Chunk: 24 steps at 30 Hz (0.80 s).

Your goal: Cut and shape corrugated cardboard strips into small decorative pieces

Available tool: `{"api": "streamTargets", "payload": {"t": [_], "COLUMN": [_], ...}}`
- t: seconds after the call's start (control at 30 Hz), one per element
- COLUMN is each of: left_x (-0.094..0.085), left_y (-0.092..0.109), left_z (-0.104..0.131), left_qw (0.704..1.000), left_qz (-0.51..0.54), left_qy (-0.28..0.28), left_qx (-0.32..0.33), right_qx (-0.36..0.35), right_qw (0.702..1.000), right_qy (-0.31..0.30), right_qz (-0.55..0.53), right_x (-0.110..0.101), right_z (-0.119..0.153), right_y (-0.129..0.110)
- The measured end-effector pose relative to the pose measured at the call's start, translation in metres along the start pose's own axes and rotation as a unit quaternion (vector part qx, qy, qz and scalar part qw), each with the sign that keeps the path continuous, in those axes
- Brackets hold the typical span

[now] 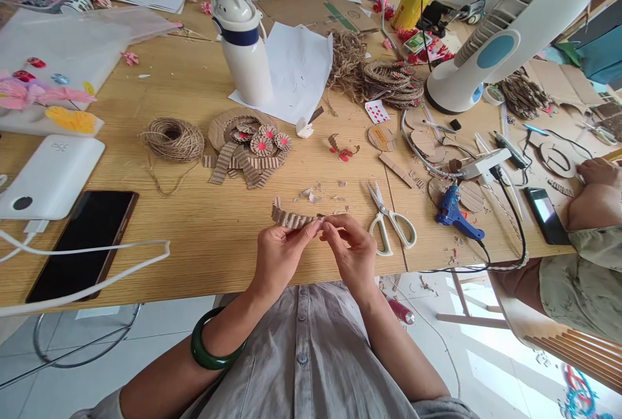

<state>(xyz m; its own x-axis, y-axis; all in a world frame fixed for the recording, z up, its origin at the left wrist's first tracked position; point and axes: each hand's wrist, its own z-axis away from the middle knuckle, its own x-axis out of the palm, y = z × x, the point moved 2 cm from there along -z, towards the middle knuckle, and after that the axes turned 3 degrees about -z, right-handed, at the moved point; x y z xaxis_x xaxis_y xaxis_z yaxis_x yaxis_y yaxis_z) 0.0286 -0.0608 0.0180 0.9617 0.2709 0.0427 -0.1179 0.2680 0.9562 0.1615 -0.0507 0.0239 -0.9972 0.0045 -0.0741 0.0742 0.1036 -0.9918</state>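
Note:
Just above the table's front edge, my left hand (282, 252) pinches a strip of corrugated cardboard (290, 218), whose free end curls up to the left. My right hand (350, 247) grips the strip's other end, thumb and fingertips pressed together beside the left thumb. The fingers hide that end. White-handled scissors (386, 215) lie just right of my right hand, blades pointing away. Small paper scraps (310, 195) are scattered beyond my hands. Farther back lies a cardboard ring (221, 122) with several corrugated rosettes (262, 142) and crossed corrugated strips on it.
A twine coil (173, 139), a dark phone (82, 244) and a white power bank (51, 176) lie to the left. Behind stands a white thermos (247, 59). At right are a blue glue gun (457, 213), a white fan (495, 43) and another person's arm (595, 202).

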Motion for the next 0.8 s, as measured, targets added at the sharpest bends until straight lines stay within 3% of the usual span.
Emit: {"api": "streamTargets", "payload": {"t": [0.2, 0.33, 0.57, 0.7, 0.8], "left_x": [0.000, 0.002, 0.003, 0.004, 0.004], "left_y": [-0.001, 0.000, -0.003, -0.004, -0.002], "left_z": [0.001, 0.000, -0.004, -0.005, -0.004], "left_qw": [1.000, 0.998, 0.994, 0.995, 0.997], "left_qz": [-0.028, 0.027, 0.060, 0.051, 0.035], "left_qy": [-0.014, -0.031, -0.016, -0.012, -0.009], "left_qx": [0.001, -0.048, -0.090, -0.088, -0.067], "right_qx": [-0.004, 0.062, 0.119, 0.119, 0.089], "right_qw": [1.000, 0.998, 0.988, 0.987, 0.991], "right_qy": [0.001, -0.004, 0.093, 0.050, 0.053], "right_qz": [0.029, -0.014, -0.028, -0.098, -0.086], "right_x": [-0.001, -0.002, -0.011, -0.009, -0.007], "right_z": [-0.002, -0.006, -0.015, -0.012, -0.007], "right_y": [-0.003, 0.002, 0.018, 0.010, 0.002]}}
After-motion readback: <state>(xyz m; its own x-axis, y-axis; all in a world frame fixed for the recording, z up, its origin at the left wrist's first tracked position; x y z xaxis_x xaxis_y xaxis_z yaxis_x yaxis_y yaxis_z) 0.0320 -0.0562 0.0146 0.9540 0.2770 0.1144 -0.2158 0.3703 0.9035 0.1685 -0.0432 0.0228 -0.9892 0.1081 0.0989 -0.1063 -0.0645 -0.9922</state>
